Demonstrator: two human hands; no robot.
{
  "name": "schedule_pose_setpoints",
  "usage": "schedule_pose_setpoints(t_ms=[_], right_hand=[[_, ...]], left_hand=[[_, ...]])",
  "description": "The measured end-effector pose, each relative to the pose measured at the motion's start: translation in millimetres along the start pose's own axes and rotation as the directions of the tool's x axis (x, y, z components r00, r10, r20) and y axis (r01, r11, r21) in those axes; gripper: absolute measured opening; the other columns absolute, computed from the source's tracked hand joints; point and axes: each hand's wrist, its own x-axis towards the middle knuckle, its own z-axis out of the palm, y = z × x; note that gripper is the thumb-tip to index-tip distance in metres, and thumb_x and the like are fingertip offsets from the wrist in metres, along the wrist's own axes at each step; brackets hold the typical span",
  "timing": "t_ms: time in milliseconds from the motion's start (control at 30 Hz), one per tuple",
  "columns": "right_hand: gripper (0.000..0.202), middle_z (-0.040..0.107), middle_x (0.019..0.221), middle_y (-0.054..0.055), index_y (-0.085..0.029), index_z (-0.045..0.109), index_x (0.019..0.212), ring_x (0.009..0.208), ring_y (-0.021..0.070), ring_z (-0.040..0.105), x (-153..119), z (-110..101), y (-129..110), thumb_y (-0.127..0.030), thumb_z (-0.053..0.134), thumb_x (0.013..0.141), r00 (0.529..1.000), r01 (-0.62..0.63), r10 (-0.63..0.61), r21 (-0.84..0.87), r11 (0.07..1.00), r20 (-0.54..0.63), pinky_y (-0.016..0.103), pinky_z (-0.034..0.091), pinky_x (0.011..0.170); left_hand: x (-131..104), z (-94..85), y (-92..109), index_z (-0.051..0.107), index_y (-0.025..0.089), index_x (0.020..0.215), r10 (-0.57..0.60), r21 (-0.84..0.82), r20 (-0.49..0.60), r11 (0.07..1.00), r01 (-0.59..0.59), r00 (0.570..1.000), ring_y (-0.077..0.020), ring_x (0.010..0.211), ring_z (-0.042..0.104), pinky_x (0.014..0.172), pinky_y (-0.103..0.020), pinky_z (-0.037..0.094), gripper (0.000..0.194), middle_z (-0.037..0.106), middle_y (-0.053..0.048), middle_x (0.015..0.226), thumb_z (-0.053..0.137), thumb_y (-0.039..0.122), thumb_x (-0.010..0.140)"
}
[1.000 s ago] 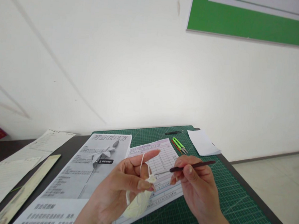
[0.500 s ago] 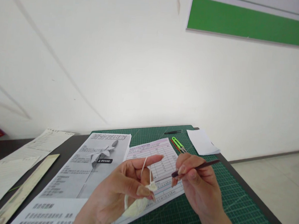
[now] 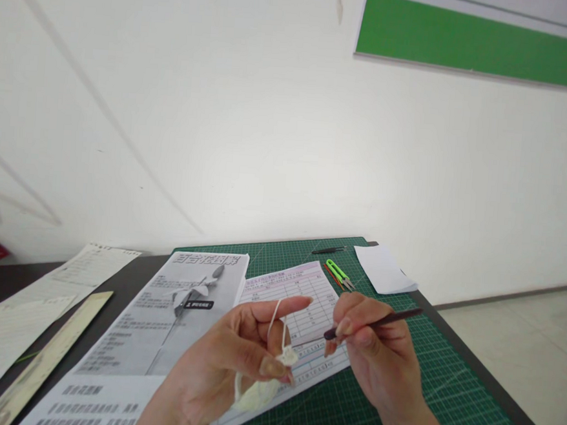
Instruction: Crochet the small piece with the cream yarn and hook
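Between thumb and fingers my left hand (image 3: 229, 357) pinches a small piece of cream crochet (image 3: 288, 356). A strand of yarn loops over its raised index finger, and more pale yarn (image 3: 256, 395) hangs below the palm. My right hand (image 3: 380, 358) is closed on the dark handle of a crochet hook (image 3: 395, 317). The hook's thin metal shaft points left at the crochet piece; whether its tip is in a stitch cannot be made out.
A green cutting mat (image 3: 447, 373) bears a printed chart (image 3: 306, 305), a flower sheet (image 3: 159, 320), green snips (image 3: 338, 273), black tweezers (image 3: 329, 250) and white paper (image 3: 385, 270). Handwritten sheets (image 3: 59, 287) and a long pale strip (image 3: 47, 364) lie at left.
The hook's handle has tilted slightly and its rear end has shifted a little right with my right hand. My left hand keeps its hold, almost unmoved.
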Motion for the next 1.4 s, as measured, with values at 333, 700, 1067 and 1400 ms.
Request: schedule_pose_setpoints(t_ms=[333, 700, 1067, 1400], right_hand=[[0.012, 0.06, 0.065, 0.001, -0.022, 0.074, 0.075, 0.056, 0.0141, 0.06, 2.4, -1.0, -3.1, -0.033, 0.072, 0.079, 0.999, -0.043, 0.043, 0.049, 0.998, 0.01, 0.025, 0.054, 0.046], [0.016, 0.062, 0.054, -0.002, -0.016, 0.071, 0.067, 0.043, 0.0069, 0.056, 5.7, 0.8, 2.9, -0.028, 0.075, 0.076, 0.945, -0.271, 0.306, 0.248, 0.93, -0.117, 0.015, 0.053, 0.041], [0.018, 0.062, 0.049, -0.003, -0.013, 0.071, 0.067, 0.039, 0.005, 0.056, 6.0, 3.7, 8.0, -0.028, 0.077, 0.074, 0.905, -0.307, 0.372, 0.291, 0.906, -0.205, 0.014, 0.054, 0.041], [0.018, 0.063, 0.046, -0.003, -0.012, 0.073, 0.069, 0.035, 0.0044, 0.054, 5.2, 5.5, 10.5, -0.029, 0.08, 0.071, 0.885, -0.331, 0.408, 0.314, 0.89, -0.224, 0.014, 0.053, 0.039]], left_hand=[[0.5, -5.2, -2.4, 0.074, 0.007, 0.104, -0.019, 0.008, -0.007, 1.0, 0.019, 1.0, -0.011, 0.049, 0.057, 0.047, -0.02, 0.052, 0.066, 0.058, 0.003, 0.047, 0.061, -0.009, 0.041], [-7.3, 0.6, 0.3, 0.078, 0.022, 0.096, 0.136, 0.339, -0.068, 0.935, -0.106, 0.988, -0.0056, 0.053, 0.051, 0.056, -0.017, 0.046, 0.046, 0.053, 0.007, 0.054, 0.082, 0.004, 0.053], [-1.0, -10.8, -8.6, 0.067, 0.033, 0.117, 0.486, 0.666, 0.152, 0.593, -0.452, 0.861, -0.0133, 0.072, 0.054, 0.072, -0.029, 0.046, 0.041, 0.057, 0.001, 0.076, 0.069, 0.018, 0.079], [-5.9, 0.9, -11.2, 0.063, 0.034, 0.117, 0.667, 0.819, 0.39, 0.065, -0.571, 0.635, -0.0105, 0.086, 0.059, 0.077, -0.019, 0.048, 0.048, 0.063, 0.001, 0.094, 0.052, 0.001, 0.084]])
